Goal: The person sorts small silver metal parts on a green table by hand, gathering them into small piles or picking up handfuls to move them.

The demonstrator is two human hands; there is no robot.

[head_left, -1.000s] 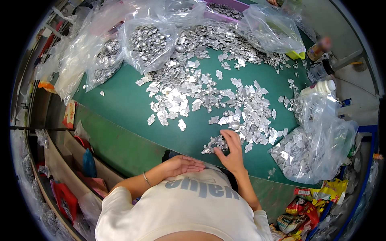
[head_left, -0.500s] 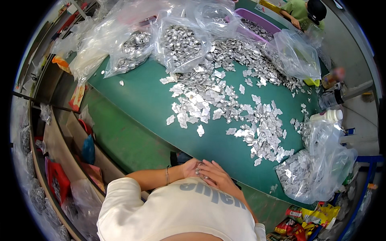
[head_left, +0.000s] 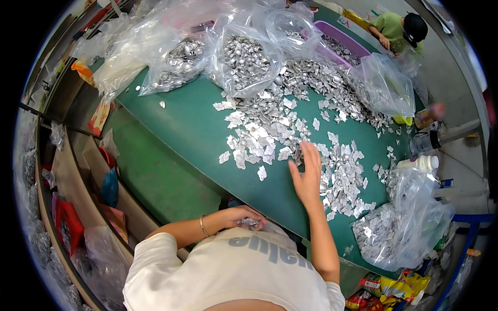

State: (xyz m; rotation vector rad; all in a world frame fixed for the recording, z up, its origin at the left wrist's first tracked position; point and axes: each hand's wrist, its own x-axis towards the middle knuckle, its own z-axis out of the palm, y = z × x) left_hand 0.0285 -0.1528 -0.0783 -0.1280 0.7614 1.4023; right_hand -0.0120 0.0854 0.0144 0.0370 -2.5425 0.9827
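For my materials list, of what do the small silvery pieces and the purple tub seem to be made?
Small silvery pieces: probably metal, shiny to satin, since they glint brightly; coated plastic is possible.
Purple tub: likely plastic with a smooth finish, judging by its even colour.

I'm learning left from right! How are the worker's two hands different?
The left hand is cupped beside the pale shirt, holding silvery pieces; the right hand is stretched out over the green table. The left hand has a bracelet at its wrist; the right hand shows none. Neither hand wears a glove.
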